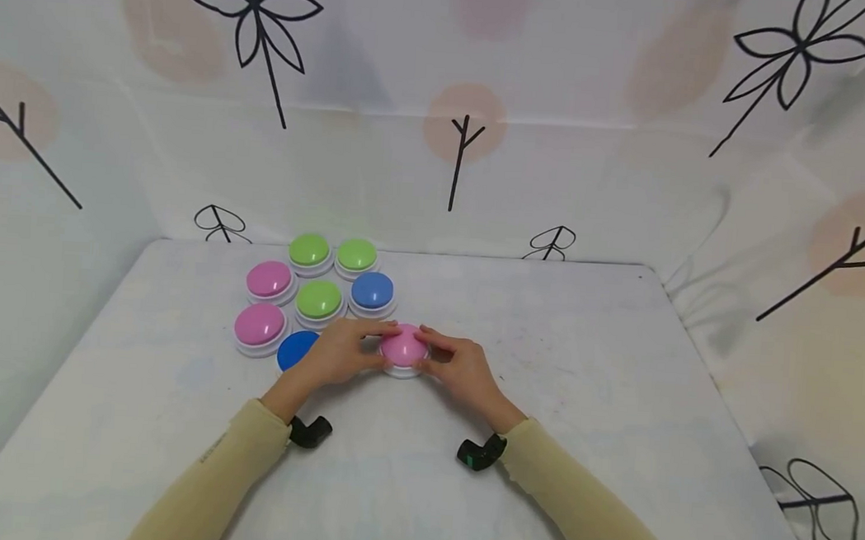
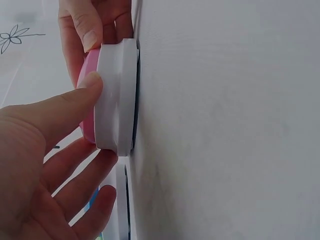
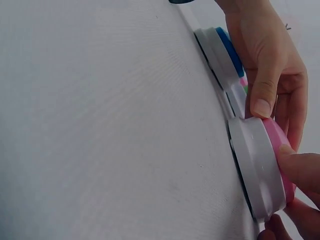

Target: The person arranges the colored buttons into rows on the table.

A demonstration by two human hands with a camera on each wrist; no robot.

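A pink push button [image 1: 404,347] with a round white base is at the middle of the table, between both hands. My left hand [image 1: 340,352] grips its left side, thumb at the near edge and fingers on the far edge. From the other side my right hand [image 1: 467,373] holds it the same way. In the left wrist view, the left thumb [image 2: 90,82] lies on the seam between the pink dome and the white base [image 2: 116,100]. The right wrist view shows both thumbs on the button's rim. A blue button [image 1: 297,350] is partly hidden behind my left hand.
Left of the hands cluster several more buttons: three green ones, among them a front green button [image 1: 318,300], another blue button [image 1: 372,291], and two pink ones, the nearer pink button [image 1: 259,325] at far left. A patterned cloth [image 1: 365,158] hangs behind the white table [image 1: 603,396].
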